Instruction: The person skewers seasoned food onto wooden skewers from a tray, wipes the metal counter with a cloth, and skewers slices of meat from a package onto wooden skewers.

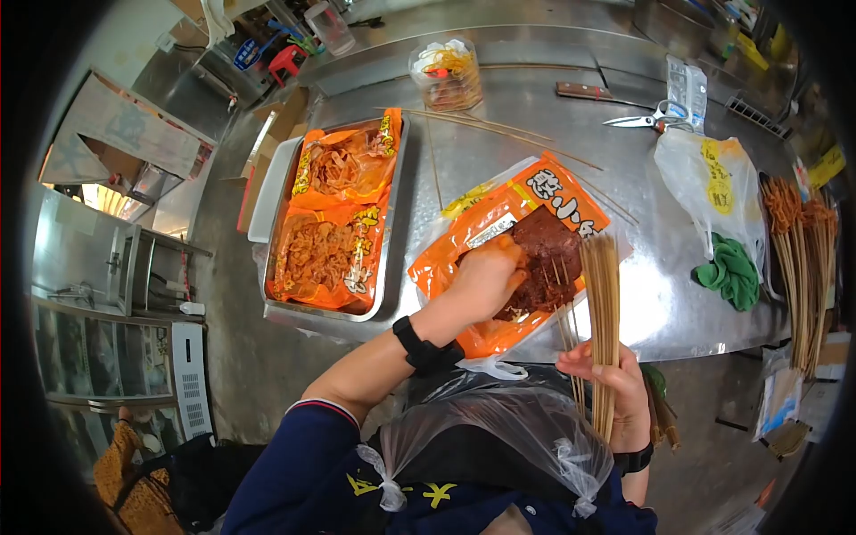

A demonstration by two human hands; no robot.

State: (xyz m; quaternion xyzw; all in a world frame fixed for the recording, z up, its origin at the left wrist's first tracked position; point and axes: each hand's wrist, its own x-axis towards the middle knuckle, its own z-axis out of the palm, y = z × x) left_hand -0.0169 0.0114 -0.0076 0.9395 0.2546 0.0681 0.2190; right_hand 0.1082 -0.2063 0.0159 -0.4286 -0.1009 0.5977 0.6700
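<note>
Two hands: both busy at the steel table [535, 143]
Orange bag [499, 232]: torn open, lying flat at the table's near edge
Brown slab [546, 259]: dark, inside the bag
Left hand [486, 278]: fingers curled onto the slab
Right hand [620, 392]: closed around the bamboo skewers [603, 303], upright bundle

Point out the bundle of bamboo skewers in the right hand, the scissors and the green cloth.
bundle of bamboo skewers [604, 312], head view, middle of the sticks above the hand.
scissors [649, 118], head view, near the pivot.
green cloth [731, 272], head view, centre of the crumpled fabric.
</note>
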